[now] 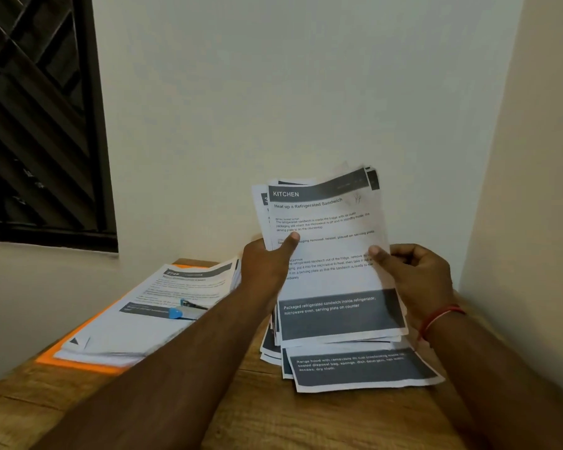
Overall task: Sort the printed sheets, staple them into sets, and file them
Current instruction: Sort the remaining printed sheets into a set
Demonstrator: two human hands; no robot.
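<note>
You are in the sorting step: both of your hands hold a bundle of printed sheets (329, 248) up above the wooden table (273, 417), close to the corner of the walls. Your left hand (269, 261) grips the left edge of the bundle with the thumb pressed on the front page. Your right hand (416, 274) pinches the right edge, thumb in front and curled fingers behind. The front page carries the heading "KITCHEN" and the title "Heat up a Refrigerated Sandwich"; more pages are fanned behind it and are not aligned. Under the bundle a loose pile of sheets (361, 368) lies on the table, spread unevenly. At the left, well apart, another stack of sheets (150, 319) rests on an orange folder (75, 358), and a blue stapler (184, 310) lies on top of this stack. I cannot tell if any set is stapled, because the corners are not clear. The next move, I think, asks you to read the headings, gather the pages that belong together and make their edges even. After this, one hand must be free to reach the stapler at the left.
</note>
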